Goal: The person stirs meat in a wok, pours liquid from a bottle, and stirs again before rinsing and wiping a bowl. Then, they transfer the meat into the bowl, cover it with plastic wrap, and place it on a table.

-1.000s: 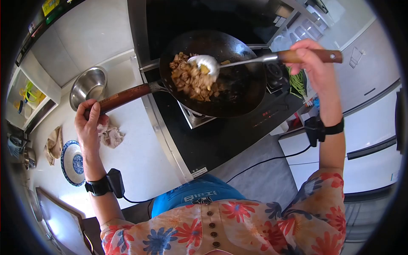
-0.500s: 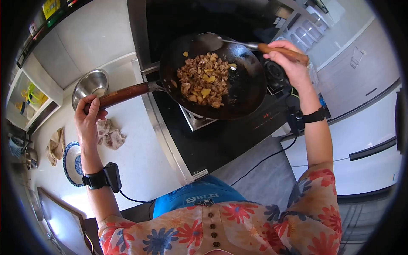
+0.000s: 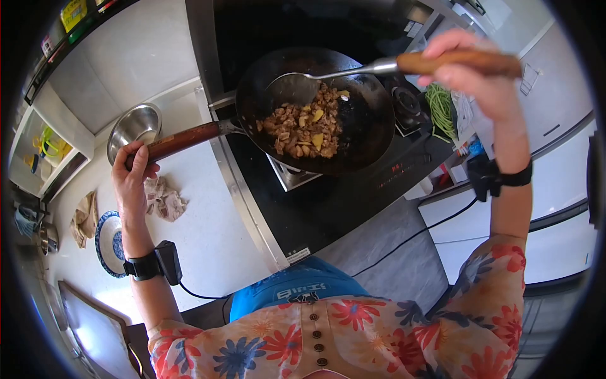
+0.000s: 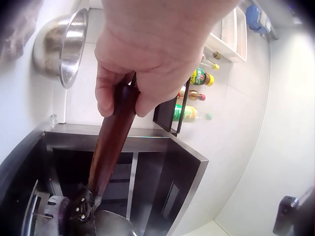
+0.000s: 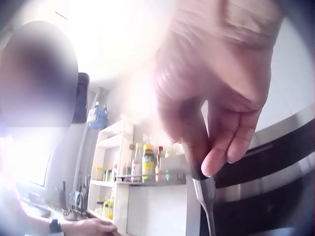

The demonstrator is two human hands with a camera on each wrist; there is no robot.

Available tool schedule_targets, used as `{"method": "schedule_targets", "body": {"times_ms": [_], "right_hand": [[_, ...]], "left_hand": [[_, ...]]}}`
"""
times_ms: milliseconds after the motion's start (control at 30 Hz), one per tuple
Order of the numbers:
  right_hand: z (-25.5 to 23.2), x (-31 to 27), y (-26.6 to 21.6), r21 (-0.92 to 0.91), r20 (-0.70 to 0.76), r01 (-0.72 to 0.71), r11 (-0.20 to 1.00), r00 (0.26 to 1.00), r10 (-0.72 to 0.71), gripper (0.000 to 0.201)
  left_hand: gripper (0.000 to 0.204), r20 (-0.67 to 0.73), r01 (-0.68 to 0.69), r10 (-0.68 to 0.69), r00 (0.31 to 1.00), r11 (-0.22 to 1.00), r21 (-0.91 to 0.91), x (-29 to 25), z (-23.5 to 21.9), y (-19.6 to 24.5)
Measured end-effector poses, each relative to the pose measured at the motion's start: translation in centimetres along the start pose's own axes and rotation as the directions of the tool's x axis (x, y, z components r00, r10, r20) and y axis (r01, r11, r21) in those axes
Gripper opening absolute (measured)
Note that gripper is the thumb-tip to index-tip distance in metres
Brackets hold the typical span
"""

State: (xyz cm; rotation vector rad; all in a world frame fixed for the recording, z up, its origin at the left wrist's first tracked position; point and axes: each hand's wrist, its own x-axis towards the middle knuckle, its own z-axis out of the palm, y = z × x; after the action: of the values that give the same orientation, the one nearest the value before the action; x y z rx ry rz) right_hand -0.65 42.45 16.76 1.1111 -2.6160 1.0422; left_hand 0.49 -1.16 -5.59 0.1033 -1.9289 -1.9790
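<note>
In the head view, my left hand (image 3: 131, 165) grips the end of the long wooden handle (image 3: 183, 140) of a dark wok (image 3: 371, 117) on the stove. Browned chopped meat (image 3: 293, 129) with yellow slices lies in the wok's left and middle. My right hand (image 3: 473, 79), blurred, holds a spatula (image 3: 353, 71) by its wooden handle, off the wok's right side. The spatula's broad metal head reaches over the wok, at the meat's far edge. The left wrist view shows thumb and fingers around the wok handle (image 4: 113, 140); the right wrist view shows fingers around the spatula handle (image 5: 196, 147).
A steel bowl (image 3: 134, 131) stands beyond my left hand. On the white counter lie a crumpled cloth (image 3: 165, 199) and a blue-rimmed plate (image 3: 108, 243). Green beans (image 3: 440, 110) lie right of the stove, past a second burner (image 3: 409, 107). A cable hangs from my right wrist.
The spatula stirred the meat, lifted to the wok's far side, then came back to the meat as my right hand moved up and right. The left hand and wok stay nearly still.
</note>
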Motion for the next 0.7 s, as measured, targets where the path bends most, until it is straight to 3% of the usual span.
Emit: {"method": "schedule_targets", "body": {"times_ms": [33, 100, 167, 233, 400, 433, 500, 567, 600, 700], "right_hand": [[-1.2, 0.4, -0.6, 0.090, 0.006, -0.029, 0.996, 1.000, 0.029, 0.015], [-2.6, 1.4, -0.6, 0.046, 0.082, -0.052, 0.998, 0.995, 0.048, 0.024], [-2.1, 2.4, -0.5, 0.091, 0.234, -0.101, 0.991, 0.969, 0.077, 0.022], [1.2, 2.5, 0.5, 0.051, 0.105, -0.191, 0.980, 0.977, 0.185, 0.017], [1.8, 3.7, 1.8, 0.115, -0.086, -0.165, 0.980, 0.981, 0.175, 0.019], [1.1, 3.8, 1.8, 0.164, -0.118, -0.153, 0.974, 0.978, 0.174, 0.021], [1.0, 4.3, 1.1, 0.491, -0.081, -0.222, 0.843, 0.951, 0.298, 0.012], [1.7, 4.8, 2.0, 0.351, -0.055, -0.315, 0.882, 0.933, 0.356, 0.013], [3.1, 4.7, 3.9, 0.168, -0.119, -0.226, 0.959, 0.962, 0.248, 0.022], [2.3, 4.0, 4.4, 0.213, -0.120, -0.298, 0.930, 0.937, 0.328, 0.021]], "left_hand": [[0.022, 0.002, -0.009, 0.009, 1.000, 1.000, -0.019, 0.0, -0.1, -0.1], [0.022, 0.002, -0.011, 0.011, 1.000, 1.000, -0.019, 0.0, -0.1, -0.2], [0.022, -0.002, -0.018, 0.018, 1.000, 1.000, -0.023, 0.0, -0.1, -0.2], [0.022, 0.007, -0.015, 0.015, 1.000, 0.999, -0.033, -0.1, -0.1, -0.2], [0.021, 0.006, -0.023, 0.023, 1.000, 0.999, -0.023, -0.2, -0.1, 0.0], [0.021, 0.012, -0.017, 0.018, 1.000, 1.000, -0.015, -0.3, 0.0, 0.1], [0.022, 0.007, -0.014, 0.014, 1.000, 1.000, -0.016, -0.3, 0.0, 0.1], [0.022, 0.006, -0.016, 0.016, 1.000, 1.000, -0.020, -0.2, 0.1, -0.1], [0.022, 0.006, -0.014, 0.015, 1.000, 1.000, -0.012, -0.2, 0.0, -0.2], [0.022, 0.007, -0.020, 0.020, 1.000, 1.000, -0.008, -0.1, -0.1, -0.2]]}}
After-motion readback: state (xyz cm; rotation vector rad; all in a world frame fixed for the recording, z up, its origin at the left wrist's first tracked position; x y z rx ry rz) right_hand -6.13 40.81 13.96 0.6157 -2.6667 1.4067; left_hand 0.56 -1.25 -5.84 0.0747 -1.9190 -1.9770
